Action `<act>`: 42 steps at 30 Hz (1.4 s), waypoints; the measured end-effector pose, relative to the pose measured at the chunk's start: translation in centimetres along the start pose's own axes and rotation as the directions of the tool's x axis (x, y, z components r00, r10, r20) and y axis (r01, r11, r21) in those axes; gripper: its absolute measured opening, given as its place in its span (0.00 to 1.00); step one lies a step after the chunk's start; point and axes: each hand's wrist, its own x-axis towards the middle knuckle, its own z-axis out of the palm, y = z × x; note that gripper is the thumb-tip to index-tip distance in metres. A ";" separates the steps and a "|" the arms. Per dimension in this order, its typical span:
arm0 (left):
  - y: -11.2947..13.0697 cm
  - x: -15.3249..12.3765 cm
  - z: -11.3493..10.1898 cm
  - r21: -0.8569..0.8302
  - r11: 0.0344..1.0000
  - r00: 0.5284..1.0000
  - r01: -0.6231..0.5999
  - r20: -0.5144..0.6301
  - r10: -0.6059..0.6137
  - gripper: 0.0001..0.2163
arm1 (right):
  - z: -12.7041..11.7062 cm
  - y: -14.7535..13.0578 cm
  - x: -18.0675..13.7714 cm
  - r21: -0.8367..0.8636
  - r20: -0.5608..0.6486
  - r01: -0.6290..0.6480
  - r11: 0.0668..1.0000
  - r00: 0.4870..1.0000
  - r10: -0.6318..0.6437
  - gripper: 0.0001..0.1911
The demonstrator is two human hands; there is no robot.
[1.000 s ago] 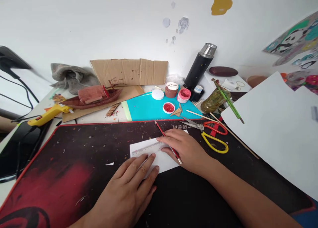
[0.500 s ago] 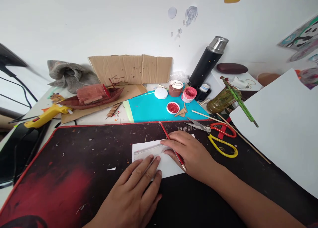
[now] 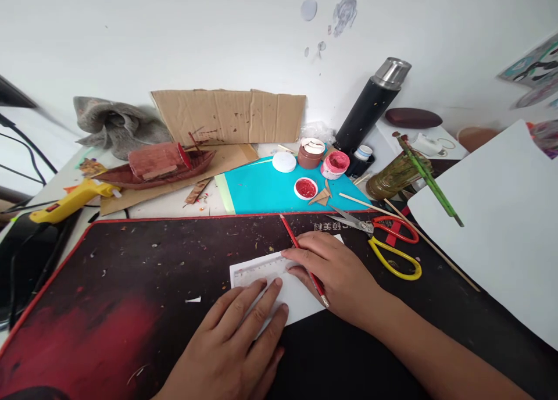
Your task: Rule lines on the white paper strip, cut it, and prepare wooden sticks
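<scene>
A small white paper [image 3: 300, 300] lies on the dark red-and-black mat [image 3: 131, 284]. A clear ruler [image 3: 257, 270] rests along the paper's top edge. My left hand [image 3: 235, 345] lies flat with fingers spread, pressing the paper and the ruler's lower side. My right hand [image 3: 335, 272] rests on the ruler's right end, with a red pencil [image 3: 300, 254] held between its fingers; the pencil lies across the back of the fingers and its point aims away from me.
Red-and-yellow scissors [image 3: 387, 243] lie right of my right hand. Behind the mat are a teal sheet [image 3: 261, 190], paint pots [image 3: 306, 188], a black flask [image 3: 370, 106], a brush jar [image 3: 392, 179], a model boat [image 3: 161, 164], cardboard [image 3: 229, 115], a yellow glue gun [image 3: 70, 199]. Large white paper [image 3: 501, 225] at right.
The view has shifted a little left and down, so things sit further right and higher. Both hands stay on the ruler and paper with hardly any movement.
</scene>
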 end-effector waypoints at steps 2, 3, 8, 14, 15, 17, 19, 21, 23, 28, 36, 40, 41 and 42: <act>0.1 0.3 -0.1 0.005 1.000 1.000 0.024 0.005 -0.024 0.15 | 0.0 -0.1 0.1 -0.001 -0.001 -0.004 1.000 1.000 0.004 0.11; 0.1 0.4 -0.1 0.005 1.000 1.000 0.022 0.007 -0.022 0.15 | 0.1 -0.1 0.1 -0.001 -0.002 -0.005 1.000 1.000 0.005 0.11; -0.3 0.6 -0.2 -0.002 1.000 1.000 0.015 0.012 -0.015 0.14 | 0.2 -0.4 0.5 -0.001 -0.009 -0.014 1.000 1.000 0.014 0.11; -1.4 0.0 -0.2 -0.011 1.000 1.000 -0.026 0.012 0.026 0.11 | 0.1 -0.3 0.4 -0.004 -0.001 0.001 1.000 1.000 -0.001 0.11; -1.4 -0.1 -0.3 -0.014 1.000 1.000 -0.026 0.008 0.027 0.11 | 0.1 -0.3 0.4 0.001 -0.002 0.002 1.000 1.000 -0.002 0.10; -1.4 -0.1 -0.3 -0.020 1.000 1.000 -0.017 0.000 0.017 0.10 | 0.1 -0.3 0.4 0.006 0.000 0.004 1.000 1.000 -0.004 0.11; -1.4 0.0 -0.4 -0.013 1.000 1.000 -0.006 -0.002 0.006 0.10 | 0.1 -0.3 0.4 0.007 0.001 0.007 1.000 1.000 -0.007 0.11; -1.3 0.1 -0.4 0.006 1.000 1.000 -0.003 0.004 0.003 0.10 | 0.2 -0.3 0.6 0.006 0.000 0.011 1.000 1.000 -0.011 0.10; -1.2 0.2 -0.3 0.024 1.000 1.000 -0.001 0.016 0.000 0.10 | 0.2 -0.3 0.7 0.006 -0.001 0.011 1.000 1.000 -0.011 0.10; -1.1 0.2 -0.1 0.022 1.000 1.000 -0.014 0.018 0.013 0.10 | 0.5 -0.4 1.0 0.013 -0.007 0.011 1.000 1.000 -0.011 0.11; -1.2 0.4 0.0 0.019 1.000 1.000 -0.020 -0.008 0.021 0.10 | 0.4 -0.5 1.1 0.027 0.016 0.015 1.000 1.000 -0.015 0.11; -1.2 0.4 0.0 0.021 1.000 1.000 -0.020 -0.022 0.020 0.10 | 0.1 -0.4 0.8 0.021 0.017 0.009 1.000 1.000 -0.009 0.11; -1.2 0.4 -0.1 0.020 1.000 1.000 -0.017 -0.018 0.017 0.10 | 0.0 -0.3 0.8 0.015 0.013 0.009 1.000 1.000 -0.010 0.11; -1.2 0.4 -0.1 0.021 1.000 1.000 -0.015 -0.015 0.016 0.10 | 0.1 -0.3 0.8 0.009 0.010 0.011 1.000 1.000 -0.011 0.11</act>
